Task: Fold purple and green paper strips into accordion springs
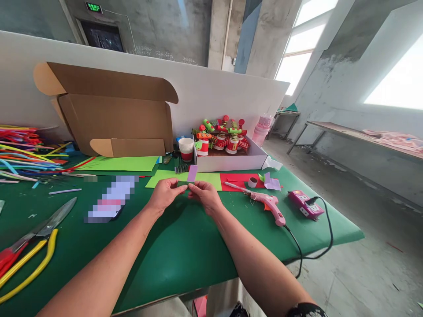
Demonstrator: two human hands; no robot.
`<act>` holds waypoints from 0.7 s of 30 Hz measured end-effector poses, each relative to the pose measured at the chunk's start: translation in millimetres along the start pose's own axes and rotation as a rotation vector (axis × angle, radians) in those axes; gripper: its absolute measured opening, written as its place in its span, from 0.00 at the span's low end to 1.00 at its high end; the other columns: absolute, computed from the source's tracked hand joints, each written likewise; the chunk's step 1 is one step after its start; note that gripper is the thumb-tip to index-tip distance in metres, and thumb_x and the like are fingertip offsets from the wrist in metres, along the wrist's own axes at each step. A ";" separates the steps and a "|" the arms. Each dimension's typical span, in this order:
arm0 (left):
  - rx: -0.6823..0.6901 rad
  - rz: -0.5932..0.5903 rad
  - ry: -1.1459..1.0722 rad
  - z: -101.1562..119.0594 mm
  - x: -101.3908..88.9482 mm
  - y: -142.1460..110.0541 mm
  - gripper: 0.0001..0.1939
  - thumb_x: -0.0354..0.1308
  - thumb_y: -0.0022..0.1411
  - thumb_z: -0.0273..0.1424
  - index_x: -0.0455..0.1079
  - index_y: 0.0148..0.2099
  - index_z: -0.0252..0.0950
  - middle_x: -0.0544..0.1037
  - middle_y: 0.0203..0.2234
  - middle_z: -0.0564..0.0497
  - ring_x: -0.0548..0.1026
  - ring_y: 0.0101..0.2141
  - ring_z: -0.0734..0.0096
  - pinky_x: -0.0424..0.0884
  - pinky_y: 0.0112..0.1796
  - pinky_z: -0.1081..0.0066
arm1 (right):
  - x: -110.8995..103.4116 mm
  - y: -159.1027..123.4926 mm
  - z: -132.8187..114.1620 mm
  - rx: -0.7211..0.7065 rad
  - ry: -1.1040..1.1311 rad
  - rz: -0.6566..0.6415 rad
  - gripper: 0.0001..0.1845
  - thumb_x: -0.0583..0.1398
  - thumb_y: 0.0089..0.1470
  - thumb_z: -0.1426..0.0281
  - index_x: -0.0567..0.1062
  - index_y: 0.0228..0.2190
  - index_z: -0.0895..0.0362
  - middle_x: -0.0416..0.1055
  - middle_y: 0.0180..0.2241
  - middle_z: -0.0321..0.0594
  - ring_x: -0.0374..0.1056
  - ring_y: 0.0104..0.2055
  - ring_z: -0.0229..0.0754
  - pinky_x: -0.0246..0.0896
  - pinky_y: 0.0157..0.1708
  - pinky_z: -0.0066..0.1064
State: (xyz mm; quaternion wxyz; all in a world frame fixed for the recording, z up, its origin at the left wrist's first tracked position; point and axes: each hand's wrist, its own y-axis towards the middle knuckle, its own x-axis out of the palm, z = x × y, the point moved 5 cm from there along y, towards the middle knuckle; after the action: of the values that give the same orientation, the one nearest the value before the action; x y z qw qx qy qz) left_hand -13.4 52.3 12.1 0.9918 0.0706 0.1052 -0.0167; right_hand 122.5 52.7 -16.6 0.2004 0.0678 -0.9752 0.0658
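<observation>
My left hand [165,192] and my right hand [205,194] meet over the green table cover [178,251], fingertips pinched together on a small dark green strip [183,183]. A small purple paper piece [192,173] stands up just behind the fingertips; I cannot tell whether the fingers hold it. Light green paper [205,178] and red paper [236,179] lie flat right behind my hands.
A pink glue gun [269,205] with black cord and a pink device [301,204] lie to the right. A white box [231,160] holds red and green craft figures. An open cardboard box [112,114], pipe cleaners [23,154] and large scissors [36,233] sit left.
</observation>
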 end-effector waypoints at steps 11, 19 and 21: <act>-0.022 -0.023 -0.025 -4.2 -2.0 3.0 0.15 0.66 0.45 0.43 0.75 0.27 0.35 0.77 0.21 0.51 0.72 0.27 0.66 0.66 0.31 0.68 | -5.6 1.4 -8.5 -0.054 -0.031 0.090 0.21 0.74 0.25 0.62 0.73 0.22 0.56 0.68 0.19 0.28 0.61 0.20 0.31 0.61 0.26 0.28; -0.054 -0.067 -0.059 -2.5 0.2 0.8 0.15 0.67 0.44 0.42 0.75 0.28 0.36 0.76 0.22 0.52 0.70 0.26 0.68 0.64 0.31 0.69 | -4.4 1.8 -8.2 -0.040 -0.034 0.067 0.20 0.74 0.26 0.61 0.75 0.22 0.57 0.69 0.19 0.30 0.60 0.21 0.30 0.59 0.27 0.28; -0.046 -0.059 -0.057 -1.4 0.6 0.7 0.15 0.67 0.44 0.42 0.75 0.28 0.36 0.76 0.21 0.52 0.71 0.26 0.68 0.64 0.30 0.69 | -4.9 2.2 -9.2 -0.056 -0.035 0.085 0.19 0.74 0.26 0.62 0.75 0.20 0.57 0.68 0.19 0.29 0.60 0.21 0.30 0.58 0.26 0.27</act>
State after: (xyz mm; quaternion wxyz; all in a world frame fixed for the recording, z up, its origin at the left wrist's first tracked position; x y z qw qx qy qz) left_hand -13.1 53.1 10.8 0.9948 0.0444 0.0792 -0.0455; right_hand 130.1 56.8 -10.4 0.1823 0.0215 -0.9820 0.0456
